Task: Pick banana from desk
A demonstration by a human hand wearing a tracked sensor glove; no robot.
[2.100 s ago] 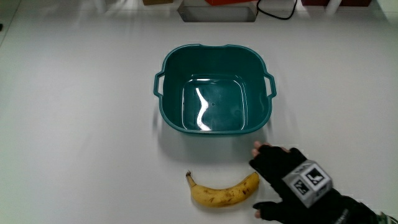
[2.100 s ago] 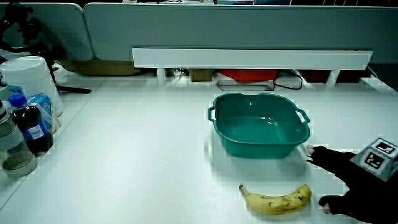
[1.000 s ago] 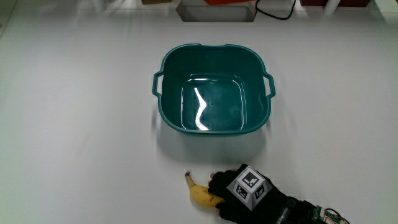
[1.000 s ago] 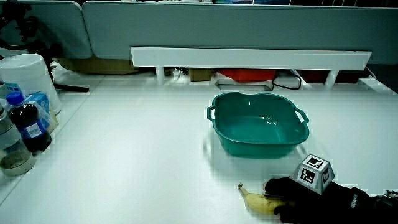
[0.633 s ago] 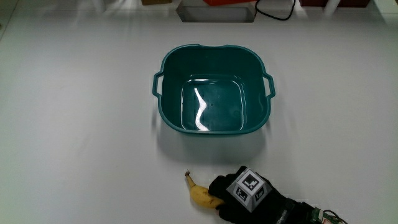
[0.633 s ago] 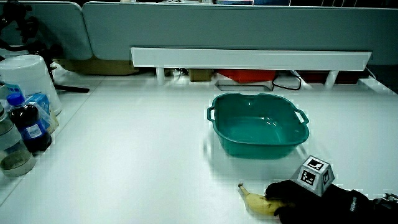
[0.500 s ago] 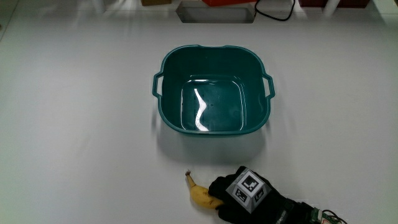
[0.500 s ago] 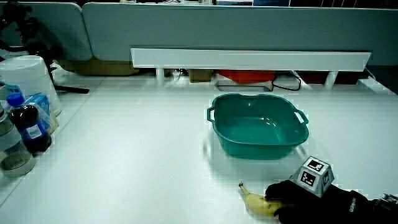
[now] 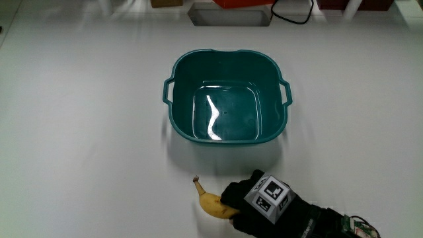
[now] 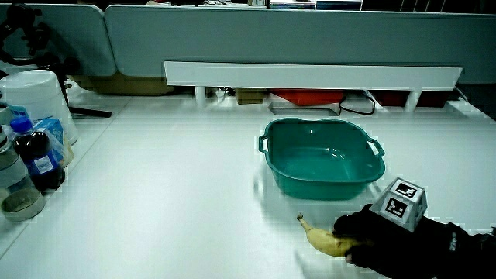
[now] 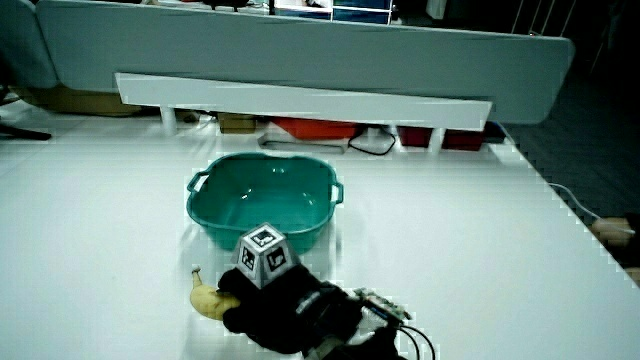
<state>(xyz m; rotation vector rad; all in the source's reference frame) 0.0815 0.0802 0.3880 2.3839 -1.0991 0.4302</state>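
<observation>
So, hands [image 9: 254, 205] clamped round 1 banana [image 9: 210, 202], nr 1 teal basin [image 9: 227, 96].

1. The hand [image 9: 254, 206] lies low over the table, palm down, knuckles up, nearer to the person than the teal basin.
2. Its fingers [image 9: 232, 196] are curled and closed around the thick end of the banana; the stem end projects free of the grip.
3. The patterned cube [image 9: 269, 195] sits on the back of the hand, tilted, one printed face turned upward; in both side views it stands proud above the knuckles [image 10: 401, 202] [image 11: 264, 254].
4. The forearm [image 9: 317, 223] runs from the wrist toward the person's edge of the table, close to the surface.
5. In a side view the hand [image 11: 280, 305] covers most of the fruit.
</observation>
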